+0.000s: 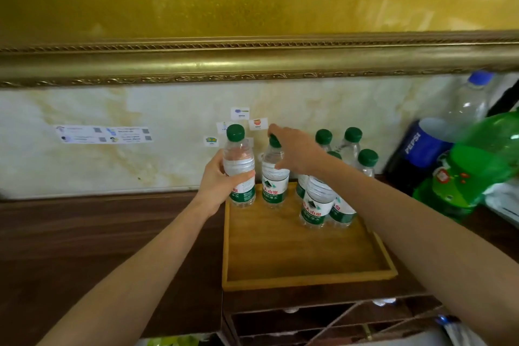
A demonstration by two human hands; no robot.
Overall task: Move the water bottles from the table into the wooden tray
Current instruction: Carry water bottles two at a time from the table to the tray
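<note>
The left hand (217,182) has its grip wrapped around the middle of a water bottle (239,171) with a green cap, holding it upright at the far left corner of the wooden tray (306,279); the bottle's base looks to be at or just above the tray floor, though the rim hides the contact. The right hand (295,153) reaches over a second bottle (275,182) standing upright in the tray just beside the first, with fingers curled over its green cap and the thumb against its shoulder, so this grip is closed on that bottle's top. Further right in the tray stands a cluster of bottles (317,203), upright and touching one another, partly covered by the right forearm. Behind them, at the tray's far right corner, more green-capped bottles (352,146) stand close together near the marble wall; whether they sit inside the tray or on the dark tabletop (112,233) behind it cannot be told. To the right of the tray stand a Pepsi bottle (421,149) and a large green soda bottle (474,174). Small picture labels (241,114) are stuck on the wall above the bottles.
</note>
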